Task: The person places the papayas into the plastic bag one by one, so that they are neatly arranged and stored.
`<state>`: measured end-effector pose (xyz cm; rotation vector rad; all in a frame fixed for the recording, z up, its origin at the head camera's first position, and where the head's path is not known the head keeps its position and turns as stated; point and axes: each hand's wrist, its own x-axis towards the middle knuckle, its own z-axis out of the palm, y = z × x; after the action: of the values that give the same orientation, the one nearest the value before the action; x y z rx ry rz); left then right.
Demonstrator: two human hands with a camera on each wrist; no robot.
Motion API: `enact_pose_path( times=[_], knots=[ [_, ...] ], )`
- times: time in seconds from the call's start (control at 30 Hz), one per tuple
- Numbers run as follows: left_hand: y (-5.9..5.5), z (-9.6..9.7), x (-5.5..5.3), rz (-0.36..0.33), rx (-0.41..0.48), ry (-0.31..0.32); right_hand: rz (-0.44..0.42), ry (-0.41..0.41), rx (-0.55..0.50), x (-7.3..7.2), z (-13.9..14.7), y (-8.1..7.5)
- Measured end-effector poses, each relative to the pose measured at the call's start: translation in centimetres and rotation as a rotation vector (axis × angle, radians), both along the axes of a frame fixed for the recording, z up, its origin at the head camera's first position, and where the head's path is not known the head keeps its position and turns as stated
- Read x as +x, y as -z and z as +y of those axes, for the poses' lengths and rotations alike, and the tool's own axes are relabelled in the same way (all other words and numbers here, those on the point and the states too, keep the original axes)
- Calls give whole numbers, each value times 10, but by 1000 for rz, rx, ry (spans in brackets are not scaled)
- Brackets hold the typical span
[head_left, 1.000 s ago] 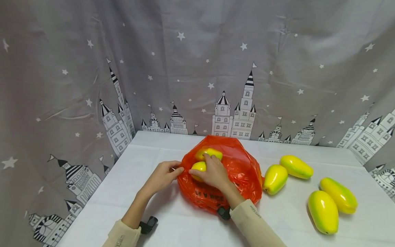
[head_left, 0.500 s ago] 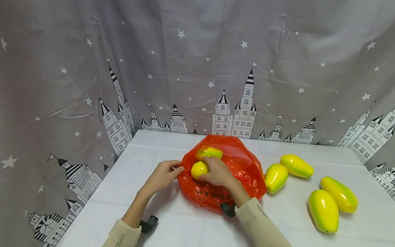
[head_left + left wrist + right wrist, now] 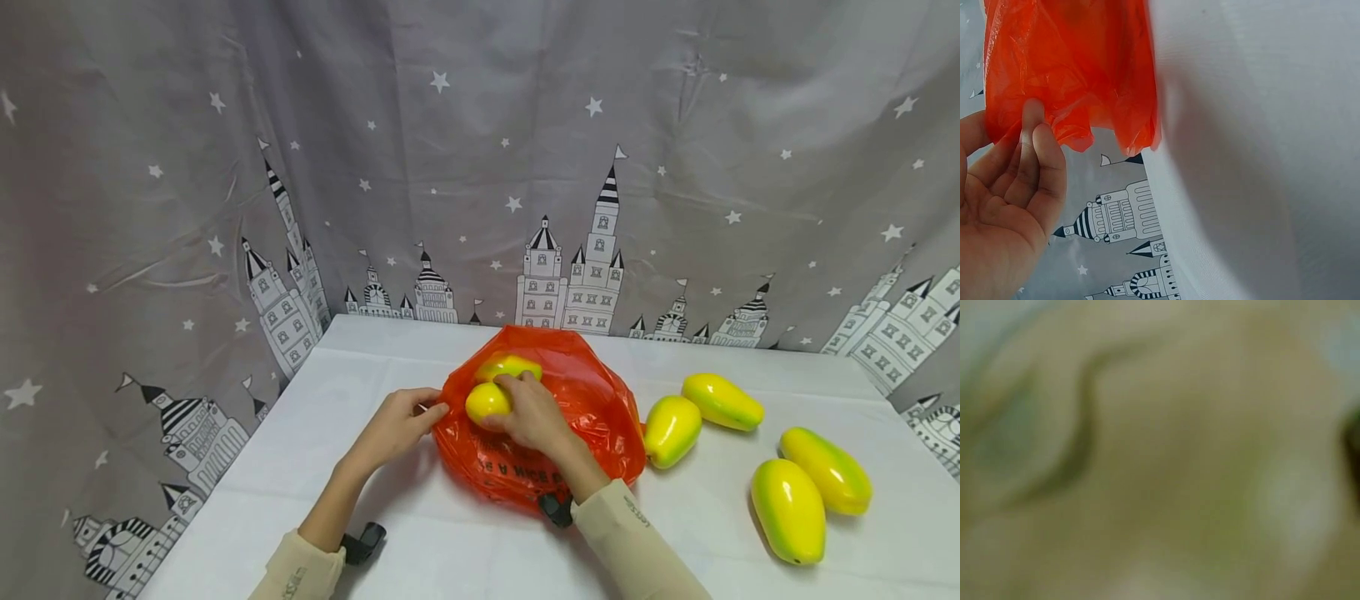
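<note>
A red plastic bag (image 3: 592,408) lies on the table with its mouth wide, printed letters along its near side. My left hand (image 3: 397,427) pinches the bag's left rim between thumb and fingers; the left wrist view shows the red film (image 3: 1072,69) above the fingertips. Inside the mouth, my right hand (image 3: 534,412) grips a glossy yellow mango (image 3: 487,403) from its right side, thumb below and fingers above. Another yellow-green mango (image 3: 504,365) lies just behind it in the bag, partly covered by the right fingers. The right wrist view is a close, blurred surface.
Right of the bag are several mangoes: one beside its edge (image 3: 672,431), one behind that (image 3: 723,402), and a pair farther right, the rear mango (image 3: 825,471) and front mango (image 3: 787,511). A grey castle-print curtain (image 3: 450,167) borders the white table (image 3: 420,533).
My right hand has closed around the nearer mango and shifted it slightly up and right in the head view. The bag's right side has spread a little rightward. My left hand keeps its place.
</note>
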<state>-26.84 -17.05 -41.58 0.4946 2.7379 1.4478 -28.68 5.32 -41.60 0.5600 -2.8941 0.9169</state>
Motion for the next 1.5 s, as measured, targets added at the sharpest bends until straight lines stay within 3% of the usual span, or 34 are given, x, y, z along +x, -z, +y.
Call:
enact_pose_path(
  times=[0.73, 1.07, 1.5],
  knots=[
    [-4, -1, 0, 14, -11, 0, -6, 14, 66, 3, 0, -2],
    [-3, 0, 1, 10, -6, -6, -10, 26, 0, 11, 1, -9],
    [-2, -2, 1, 8, 0, -8, -1, 15, 60, 15, 6, -12]
  ],
)
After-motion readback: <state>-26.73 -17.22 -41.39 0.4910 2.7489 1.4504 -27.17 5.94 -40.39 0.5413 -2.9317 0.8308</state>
